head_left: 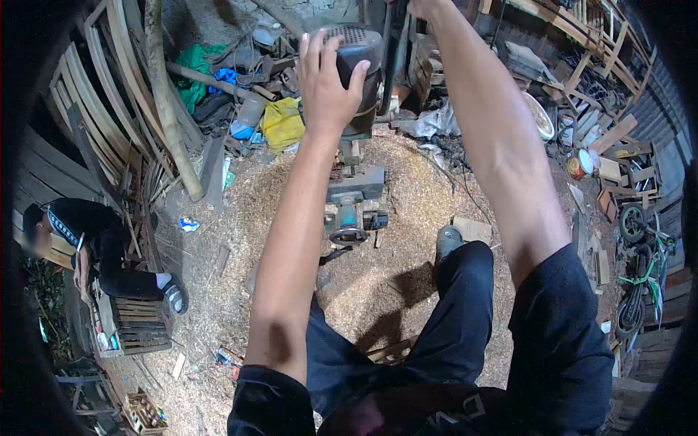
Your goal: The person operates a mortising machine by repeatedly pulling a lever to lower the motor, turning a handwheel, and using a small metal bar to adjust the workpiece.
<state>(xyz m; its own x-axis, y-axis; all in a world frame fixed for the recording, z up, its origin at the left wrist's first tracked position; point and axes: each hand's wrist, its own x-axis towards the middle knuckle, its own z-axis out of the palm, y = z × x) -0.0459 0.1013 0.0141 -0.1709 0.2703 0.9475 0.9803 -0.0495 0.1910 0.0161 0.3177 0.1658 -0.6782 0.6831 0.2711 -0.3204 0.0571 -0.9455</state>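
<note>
My left hand point(325, 80) lies against a dark motor housing point(361, 62) with a perforated cap, fingers spread over its upper edge and thumb apart. Up at the top edge of the view, my right hand point(429, 7) is beside a dark upright post point(395, 51); its fingers are mostly cut off by the frame. Below the motor stands the machine's metal base point(356, 185), with a teal part point(348, 216) and a round handwheel point(349, 236) facing me.
Wood shavings point(291, 196) cover the floor. At left, a person point(94, 247) sits bent over by a slatted wooden crate point(142, 323). Curved wooden pieces point(87, 109) lean behind a pole point(167, 109). A yellow sack point(282, 123) lies beyond. A small green bike point(643, 272) stands right.
</note>
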